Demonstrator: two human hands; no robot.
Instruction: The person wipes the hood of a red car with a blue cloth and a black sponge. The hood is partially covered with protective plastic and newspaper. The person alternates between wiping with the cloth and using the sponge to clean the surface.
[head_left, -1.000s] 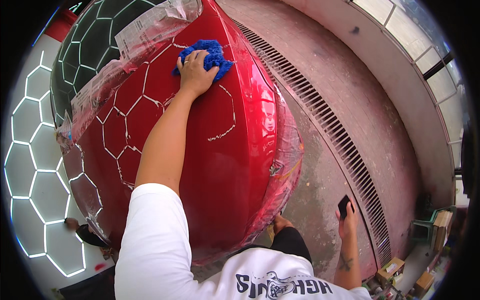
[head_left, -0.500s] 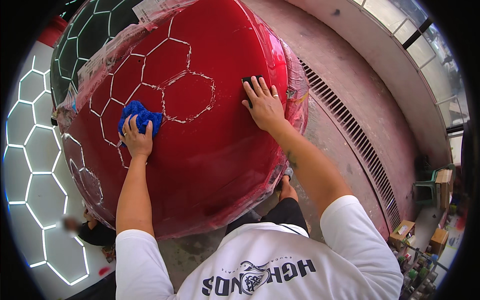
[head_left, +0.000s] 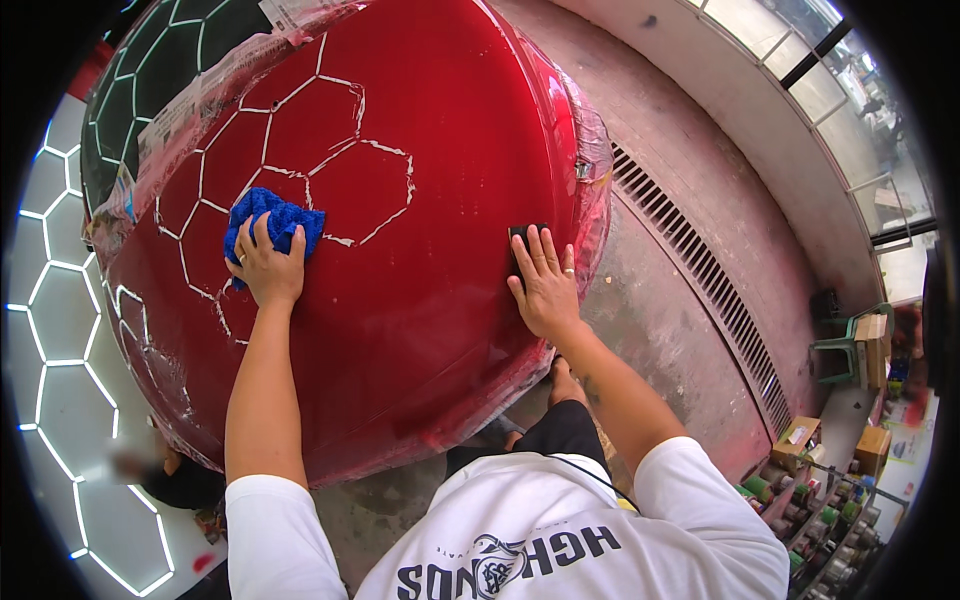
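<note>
A person's left hand (head_left: 268, 268) presses a crumpled blue microfibre cloth (head_left: 272, 222) flat against a glossy red curved car panel (head_left: 420, 250), fingers closed over the fabric, while the right hand (head_left: 545, 285) lies splayed on the paint with a small black block (head_left: 520, 240) pinned under its fingertips. The work looks like wiping down the panel, whose mirror-smooth finish reflects white hexagonal ceiling lights; masking film edges it, above a rough concrete floor with a long metal drain grate (head_left: 700, 270).
</note>
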